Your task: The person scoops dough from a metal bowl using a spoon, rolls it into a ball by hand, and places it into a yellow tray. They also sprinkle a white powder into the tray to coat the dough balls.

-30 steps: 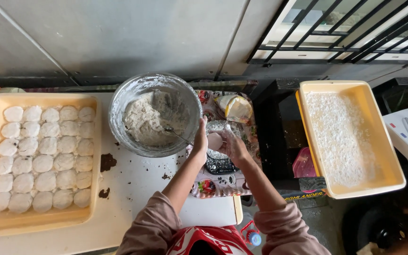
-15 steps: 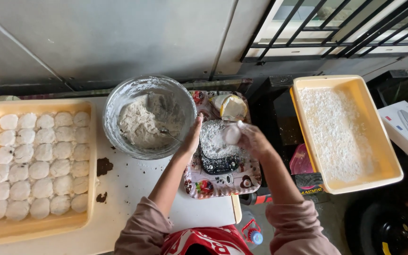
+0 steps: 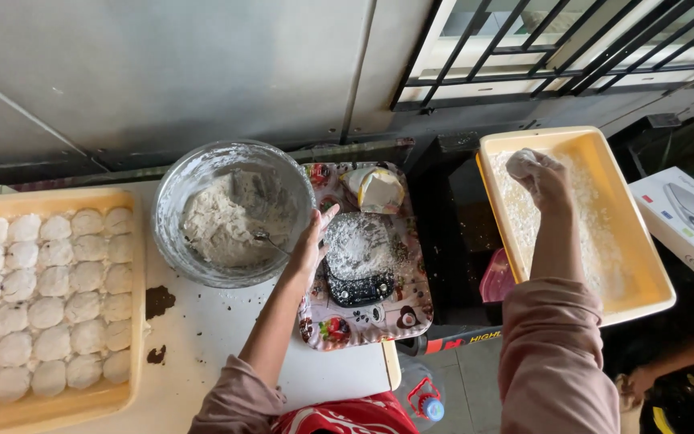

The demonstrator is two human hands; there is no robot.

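- The right hand (image 3: 541, 175) is closed around a dough ball (image 3: 521, 162) over the floured yellow tray (image 3: 651, 269) at right.
- The left hand (image 3: 312, 245) lies open beside the glass bowl (image 3: 172, 189), touching a spoon (image 3: 271, 239).
- A scale (image 3: 359, 265) sits on the patterned tray (image 3: 415, 309).
- A white box (image 3: 668, 210) with coloured squares lies far right.

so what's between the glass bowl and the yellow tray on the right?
In the head view, the patterned tray with a floured scale, then a dark gap, separates the glass bowl from the yellow tray.
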